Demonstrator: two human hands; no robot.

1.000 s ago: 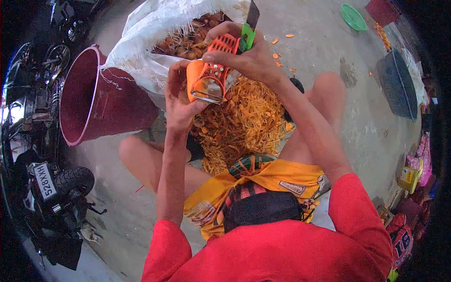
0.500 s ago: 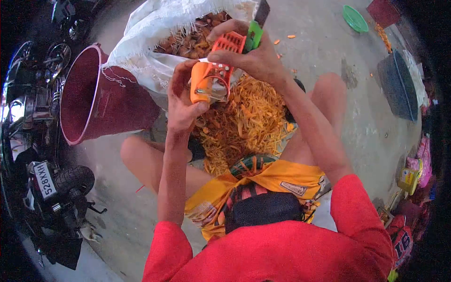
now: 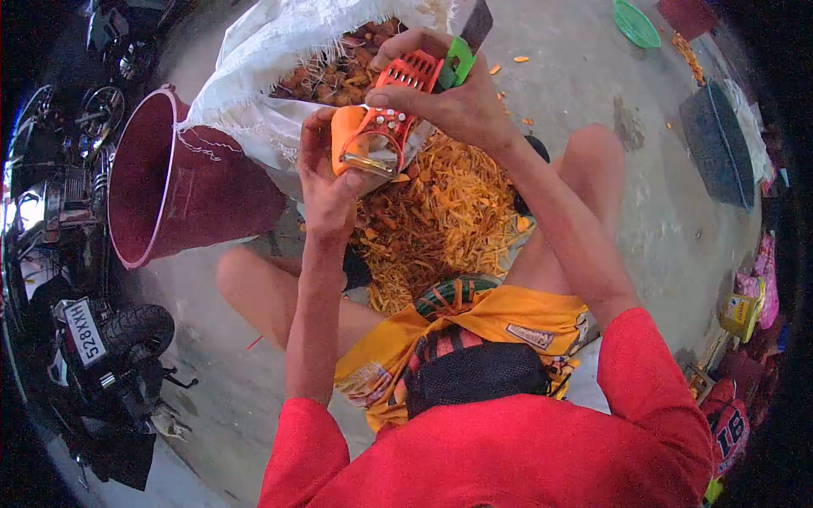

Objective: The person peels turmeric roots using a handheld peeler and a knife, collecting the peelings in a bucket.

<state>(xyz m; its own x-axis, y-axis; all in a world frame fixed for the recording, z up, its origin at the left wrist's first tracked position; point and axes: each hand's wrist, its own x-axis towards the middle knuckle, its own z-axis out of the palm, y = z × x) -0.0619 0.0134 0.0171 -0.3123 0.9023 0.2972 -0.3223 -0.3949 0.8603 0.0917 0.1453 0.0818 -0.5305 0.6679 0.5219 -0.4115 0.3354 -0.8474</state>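
Observation:
My left hand (image 3: pixel 326 173) grips an orange vegetable piece (image 3: pixel 345 135) with a smooth, peeled-looking surface. Against that piece lies the looped blade end of a red-orange peeler (image 3: pixel 391 125), which has slots and small holes along its body. My right hand (image 3: pixel 461 97) holds the peeler and also a knife with a green handle (image 3: pixel 458 63), its dark blade pointing up and away. Below both hands, a heap of orange shreds (image 3: pixel 449 212) lies between the legs.
Behind the hands, a white sack (image 3: pixel 254 68) holds brownish-orange pieces. A dark red bucket (image 3: pixel 220 182) lies tilted at the left, near a motorcycle (image 3: pixel 127 339). A dark basin (image 3: pixel 716 148) and a green basket (image 3: pixel 637 24) are at the right.
The peeler's looped end has shifted slightly left and its metal blade now lies across the lower part of the orange piece. My left hand has turned a little.

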